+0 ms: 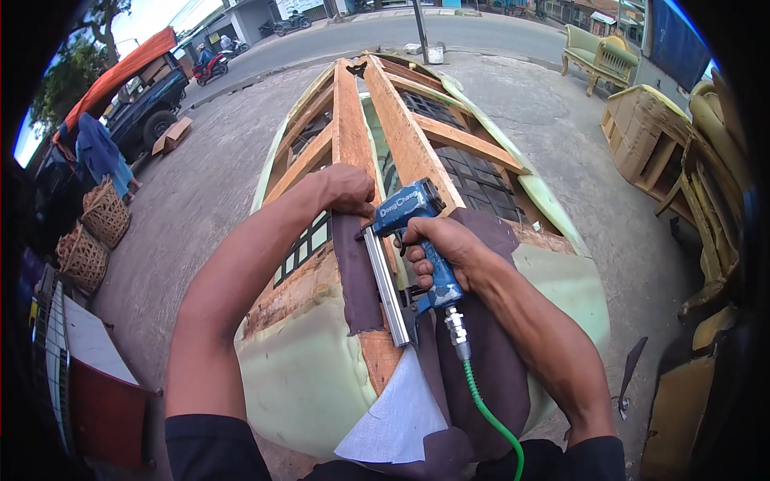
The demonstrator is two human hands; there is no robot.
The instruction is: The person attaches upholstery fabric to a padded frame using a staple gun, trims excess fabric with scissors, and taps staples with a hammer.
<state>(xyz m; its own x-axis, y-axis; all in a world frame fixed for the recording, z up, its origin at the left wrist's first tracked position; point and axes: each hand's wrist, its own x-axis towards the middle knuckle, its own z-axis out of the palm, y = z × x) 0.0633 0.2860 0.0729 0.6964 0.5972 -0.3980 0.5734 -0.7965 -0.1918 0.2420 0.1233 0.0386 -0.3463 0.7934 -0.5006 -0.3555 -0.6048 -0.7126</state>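
Observation:
A blue pneumatic staple gun (437, 264) is gripped in my right hand (451, 250), its silver magazine slanting down toward me. From the bottom of its handle runs a green air hose (481, 401). My left hand (350, 189) is closed over the edge of a wooden beam (351, 120), just beside the gun's nose; whatever its fingers pinch is hidden. Dark purple fabric (358, 280) lies along the beam below that hand, and more of it hangs under my right forearm. A white cloth piece (397, 413) hangs nearest me. All this is on an upturned sofa frame with pale green foam (301, 385).
Black webbing (473, 180) spans the frame's openings. On the right stand a green sofa (597, 56) and other wooden furniture frames (646, 132). Woven baskets (84, 256), a person in blue (104, 152) and a truck (148, 104) are at left. A road runs behind.

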